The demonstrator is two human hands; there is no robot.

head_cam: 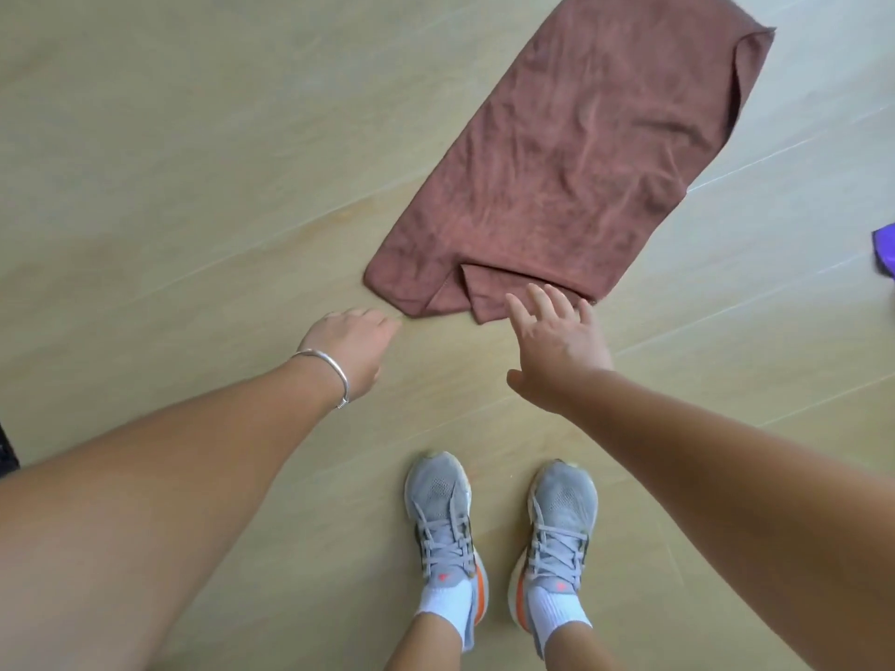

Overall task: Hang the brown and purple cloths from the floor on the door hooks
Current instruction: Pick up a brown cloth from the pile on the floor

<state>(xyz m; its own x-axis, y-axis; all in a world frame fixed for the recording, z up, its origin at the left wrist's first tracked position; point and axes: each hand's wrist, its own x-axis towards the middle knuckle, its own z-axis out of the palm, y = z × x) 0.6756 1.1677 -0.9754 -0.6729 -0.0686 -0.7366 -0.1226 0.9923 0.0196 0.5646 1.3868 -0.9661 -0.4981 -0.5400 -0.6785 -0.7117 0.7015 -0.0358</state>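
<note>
Both bare arms reach forward and down over the pale wood-plank floor (193,162). The left hand (356,348), with a thin silver bangle (325,372) at its wrist, is seen from the back; its fingers curl loosely downward and hold nothing, the fingertips just short of the near left corner of the brown rectangular terry cloth (557,176). The right hand (557,343) is spread wide — fingers straight and fanned, thumb out to the side — and holds nothing; its fingertips overlap the cloth's near edge in the picture, though whether they touch the fabric cannot be told.

The brown cloth lies flat on the floor, running diagonally from just ahead of the hands up toward the top right, with a small flap folded over at its near edge and another fold along its far right corner. A purple cloth (885,256) shows only as a sliver at the right edge of the view, well apart from the brown one.

Below the hands stand two grey mesh running shoes (443,515) with orange heel panels and white socks — no readable brand or lettering on them.
</note>
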